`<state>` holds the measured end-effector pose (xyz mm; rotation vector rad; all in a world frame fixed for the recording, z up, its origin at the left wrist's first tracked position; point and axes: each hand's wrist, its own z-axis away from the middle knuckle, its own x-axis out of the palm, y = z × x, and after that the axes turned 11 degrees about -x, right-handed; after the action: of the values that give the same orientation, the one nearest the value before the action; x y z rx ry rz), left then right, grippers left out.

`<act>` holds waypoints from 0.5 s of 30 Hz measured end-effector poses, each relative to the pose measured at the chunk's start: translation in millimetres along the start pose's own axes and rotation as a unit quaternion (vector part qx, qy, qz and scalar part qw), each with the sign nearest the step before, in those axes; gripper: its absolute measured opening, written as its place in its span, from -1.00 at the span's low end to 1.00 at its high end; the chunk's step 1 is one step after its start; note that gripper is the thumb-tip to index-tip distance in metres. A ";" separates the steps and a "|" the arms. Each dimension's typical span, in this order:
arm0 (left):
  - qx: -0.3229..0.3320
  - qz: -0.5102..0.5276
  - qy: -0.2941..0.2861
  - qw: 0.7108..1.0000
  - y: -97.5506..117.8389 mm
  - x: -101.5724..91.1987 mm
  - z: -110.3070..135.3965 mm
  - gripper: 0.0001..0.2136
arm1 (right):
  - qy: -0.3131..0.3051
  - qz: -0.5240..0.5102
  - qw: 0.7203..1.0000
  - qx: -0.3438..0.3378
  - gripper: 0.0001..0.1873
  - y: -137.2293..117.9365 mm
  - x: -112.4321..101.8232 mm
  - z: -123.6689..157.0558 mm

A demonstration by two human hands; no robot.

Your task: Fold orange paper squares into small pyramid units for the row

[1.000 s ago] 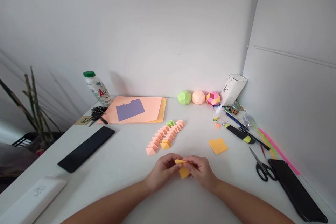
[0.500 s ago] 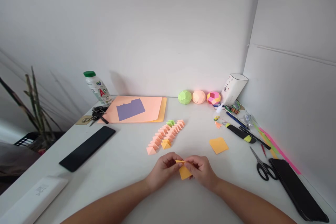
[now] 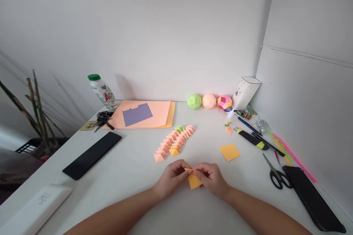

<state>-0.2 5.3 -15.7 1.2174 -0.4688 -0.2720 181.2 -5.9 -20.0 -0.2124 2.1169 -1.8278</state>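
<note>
My left hand [image 3: 171, 179] and my right hand [image 3: 213, 180] meet low over the white table [image 3: 132, 169], each pinching one side of a small folded orange paper [image 3: 194, 180]. The fingers of both hands are closed on it. Just beyond my hands lie two rows of folded pink paper units [image 3: 173, 141], with an orange unit [image 3: 174, 151] and a green one [image 3: 179, 129] among them. A flat orange paper square [image 3: 230, 152] rests to the right of my hands.
Three paper balls [image 3: 209, 101] sit by the back wall beside a white box [image 3: 245, 93]. Pens, a marker [image 3: 252, 140], scissors [image 3: 276, 174] and a black phone [image 3: 313, 198] lie right. Peach sheets [image 3: 143, 115], keys, a bottle [image 3: 102, 93], a black bar [image 3: 92, 155] lie left.
The hands stay in the same place. The top flap of the orange paper has been pressed flatter, showing now as a thin edge.
</note>
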 end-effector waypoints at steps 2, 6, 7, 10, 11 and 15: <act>-0.003 0.001 0.000 1.000 0.6 0.1 0.3 -0.74 | 0.001 0.000 1.000 -0.001 -0.72 -0.5 -0.2 -0.1; -0.009 0.000 -0.001 1.000 2.3 -0.7 0.3 -0.73 | 0.000 -0.005 1.000 -0.011 -0.74 -1.2 -0.5 0.1; -0.010 0.000 0.000 1.000 2.4 -1.1 0.2 -0.73 | 0.001 -0.007 1.000 -0.014 -0.74 -1.2 -0.5 0.1; -0.011 -0.002 0.007 1.000 1.5 -2.7 -0.1 -0.72 | 0.002 -0.008 1.000 -0.019 -0.74 -0.3 -0.4 -0.2; -0.010 -0.001 0.009 1.000 0.9 -3.2 -0.2 -0.72 | 0.001 -0.008 1.000 -0.020 -0.73 0.1 -0.4 -0.4; -0.008 0.003 0.018 1.000 -1.5 -4.5 -0.8 -0.71 | 0.005 -0.006 1.000 -0.021 -0.71 0.9 -0.1 -1.3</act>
<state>-3.6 7.5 -18.3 1.2033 -0.4382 -0.2482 181.0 -4.5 -20.7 -0.2268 2.1657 -1.7955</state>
